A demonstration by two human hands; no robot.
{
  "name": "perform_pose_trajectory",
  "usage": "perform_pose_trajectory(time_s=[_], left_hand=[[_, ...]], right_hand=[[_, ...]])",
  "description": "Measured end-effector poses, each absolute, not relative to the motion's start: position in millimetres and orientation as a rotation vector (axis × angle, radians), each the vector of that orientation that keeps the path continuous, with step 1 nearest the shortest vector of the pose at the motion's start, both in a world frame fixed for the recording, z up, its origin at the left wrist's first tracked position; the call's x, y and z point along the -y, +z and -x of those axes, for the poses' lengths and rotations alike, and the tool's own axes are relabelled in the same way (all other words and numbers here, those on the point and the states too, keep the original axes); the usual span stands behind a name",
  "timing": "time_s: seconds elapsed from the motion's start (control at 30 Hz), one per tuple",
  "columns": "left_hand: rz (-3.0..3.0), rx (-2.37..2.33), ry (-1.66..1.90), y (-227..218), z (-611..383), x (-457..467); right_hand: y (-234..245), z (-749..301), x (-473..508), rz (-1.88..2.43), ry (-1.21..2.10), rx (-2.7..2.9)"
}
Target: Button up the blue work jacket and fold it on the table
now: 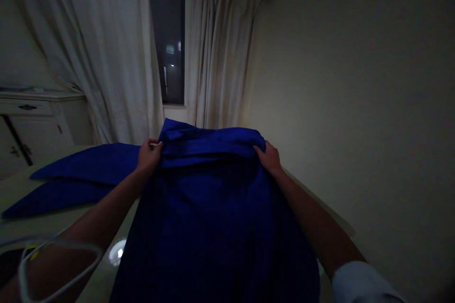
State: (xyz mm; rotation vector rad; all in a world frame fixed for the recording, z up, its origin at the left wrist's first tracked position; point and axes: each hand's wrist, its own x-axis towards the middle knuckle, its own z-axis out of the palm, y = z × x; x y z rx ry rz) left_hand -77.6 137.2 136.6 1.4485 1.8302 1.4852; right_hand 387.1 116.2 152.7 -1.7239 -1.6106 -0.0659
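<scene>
A large dark blue cloth (213,208) is spread over a pale table (21,184) in front of me, with parts of it trailing off to the left. My left hand (149,155) is closed on the cloth's folded far edge at its left end. At the right end of that same fold, my right hand (269,157) grips the cloth with the fingers curled into it. Both forearms reach out over the cloth.
A white cable (53,265) loops over my left forearm at the lower left. Pale curtains (117,57) flank a dark window (170,38) behind the table. A white cabinet (31,123) stands at the left, and a bare wall (355,104) fills the right.
</scene>
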Motion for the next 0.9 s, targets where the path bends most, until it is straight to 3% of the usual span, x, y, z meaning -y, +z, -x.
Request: perform_pose_trajectory(time_s=[0.1, 0.2, 0.37, 0.53, 0.7, 0.9], left_hand=[[-1.559, -2.007, 1.424, 126, 69, -146], [-1.705, -2.075, 1.305, 77, 53, -126], [-1.958, -2.136, 1.102, 0, 37, -86], [-2.189, -2.137, 0.993, -10, 34, -78], [-2.394, -2.047, 0.939, -6, 34, -71], [-2.452, -1.983, 0.848, -11, 41, -68]], right_hand=[[142, -366, -132, 1.832, -0.137, 1.569], [87, -340, -125, 1.838, -0.179, 1.717], [-1, -300, -102, 1.792, 0.135, 2.201], [5, -252, -114, 1.64, 0.041, 2.161], [14, -173, -134, 1.352, 0.304, 2.296], [2, -113, -144, 1.557, 0.286, 2.19]])
